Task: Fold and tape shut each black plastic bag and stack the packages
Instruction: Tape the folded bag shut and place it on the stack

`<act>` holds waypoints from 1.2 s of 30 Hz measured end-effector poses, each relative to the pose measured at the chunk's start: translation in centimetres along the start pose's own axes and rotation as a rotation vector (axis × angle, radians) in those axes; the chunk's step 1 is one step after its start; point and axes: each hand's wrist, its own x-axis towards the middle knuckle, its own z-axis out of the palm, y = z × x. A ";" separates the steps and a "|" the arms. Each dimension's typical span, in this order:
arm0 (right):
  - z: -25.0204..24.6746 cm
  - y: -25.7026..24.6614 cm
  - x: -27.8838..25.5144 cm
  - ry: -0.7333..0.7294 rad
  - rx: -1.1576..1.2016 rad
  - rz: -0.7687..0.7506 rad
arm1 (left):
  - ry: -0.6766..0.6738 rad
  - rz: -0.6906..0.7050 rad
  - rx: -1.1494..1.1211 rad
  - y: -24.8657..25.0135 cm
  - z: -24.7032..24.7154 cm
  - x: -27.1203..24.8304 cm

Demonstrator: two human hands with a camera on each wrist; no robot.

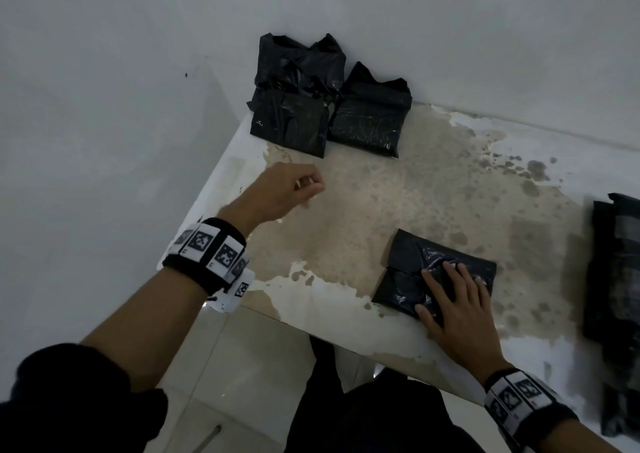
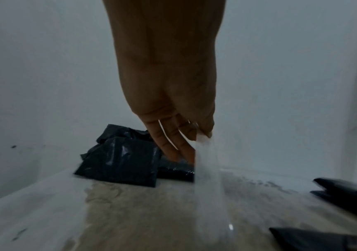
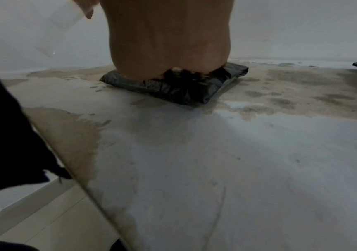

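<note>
Folded black bag [image 1: 426,272] sits nearest me, close to the front edge of the table [image 1: 311,300], right of centre. My right hand [image 1: 460,310] lies flat on its near right part, fingers spread and straight, pressing the flaps down; in the right wrist view the palm heel sits on the bag's top. No tape across its fold that I can make out, so I judge this one folded but not yet sealed. My left hand [image 1: 287,192] hovers further out on the left over bare tabletop, fingertips pinching a clear tape strip [image 2: 207,186] that hangs down in the left wrist view; in the head view the strip is barely visible. Next step, I'd guess: carry the strip right and lay it over the fold. At the right edge lies a dark pile [image 1: 616,279], apparently unfolded bags waiting, count unclear. Farthest off, against the wall [image 1: 450,36], are the finished packages [image 1: 294,120]: a left stack leaning back on the wall and one taped package [image 1: 370,120] just beside it, touching. So a few are done, one is in hand, more are left. Room: the tabletop between my two hands is open, so the tape path is free. The front edge is close to the bag and the left edge is near my left wrist, so I'd avoid sliding things that way. The far corner is filling up.
</note>
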 end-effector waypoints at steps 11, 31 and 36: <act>-3.4 -0.5 2.1 0.082 0.337 0.090 | -0.287 -0.010 -0.824 13.4 8.7 -0.9; -8.6 4.4 1.2 -0.004 1.412 0.645 | 0.111 -0.336 -0.771 9.6 14.8 1.0; -8.0 5.0 1.1 0.071 1.433 0.713 | 0.180 -0.340 -0.619 8.5 16.4 -0.4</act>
